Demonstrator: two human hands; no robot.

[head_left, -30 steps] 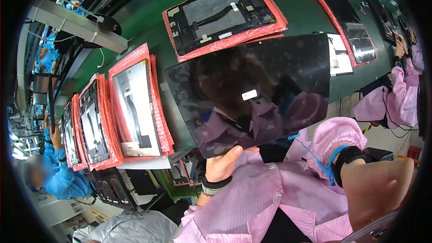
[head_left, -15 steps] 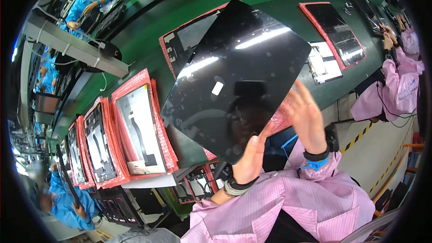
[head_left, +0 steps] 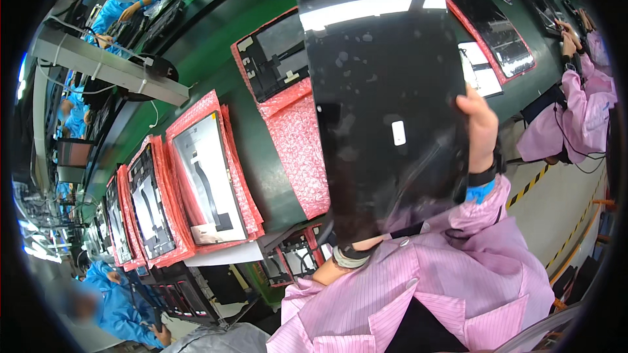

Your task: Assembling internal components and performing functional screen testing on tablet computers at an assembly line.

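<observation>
A large glossy black screen panel [head_left: 386, 176] is held up in front of me, nearly upright, with a small white sticker, pale smudges and light reflections on its face. Along its right edge, my right hand [head_left: 482, 124] is closed on it, the thumb at the edge and the fingers out of sight. My left hand [head_left: 367, 244] is at the bottom of the panel; only a bit by the wrist shows, and the fingers are hidden behind it. Under and left of the panel lies pink bubble wrap [head_left: 297, 144] on the green table.
Several display parts on pink bubble wrap, one with a white back [head_left: 203, 180], stand at left. Another screen part [head_left: 271, 52] lies behind my panel; a black screen [head_left: 490, 26] lies at far right. A grey beam [head_left: 111, 62] crosses the left. Co-workers [head_left: 569, 104] sit nearby.
The panel has turned from a slant to nearly upright and shifted right. My right hand, apart from its face before, now grips the right edge. My left hand has gone mostly behind it.
</observation>
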